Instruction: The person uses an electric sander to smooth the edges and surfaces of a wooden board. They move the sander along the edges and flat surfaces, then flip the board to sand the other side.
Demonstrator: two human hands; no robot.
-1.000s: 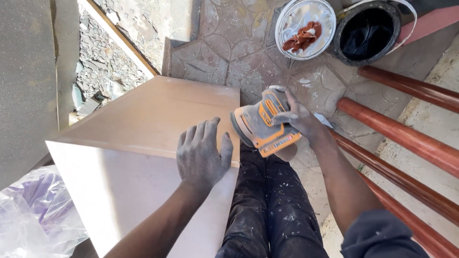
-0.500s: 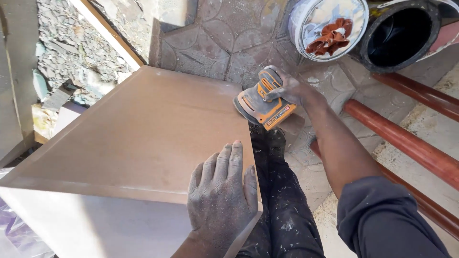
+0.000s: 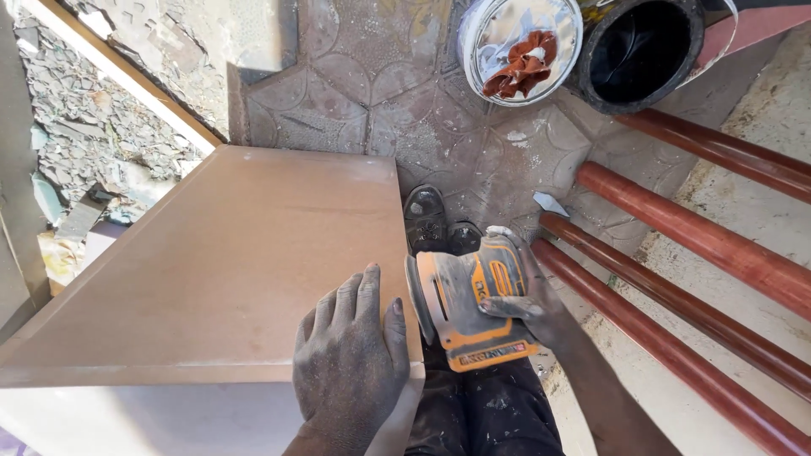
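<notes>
The left hand (image 3: 351, 359) lies flat at the lower centre of the frame, fingers spread and pressed on the near right corner of a brown board (image 3: 228, 253), the top face of a box-like cabinet piece. Just right of it, the right hand (image 3: 532, 300) grips an orange and grey orbital sander (image 3: 465, 308), fingers wrapped around its body, the pad turned against the board's right edge. Dark paint-flecked trousers (image 3: 486, 414) and black shoes (image 3: 435, 221) show below on the patterned paving (image 3: 380, 101). Upper right sit a white bucket (image 3: 519, 46) holding a reddish rag and a black bucket (image 3: 646, 51); red-brown poles (image 3: 701, 245) run diagonally at right.
</notes>
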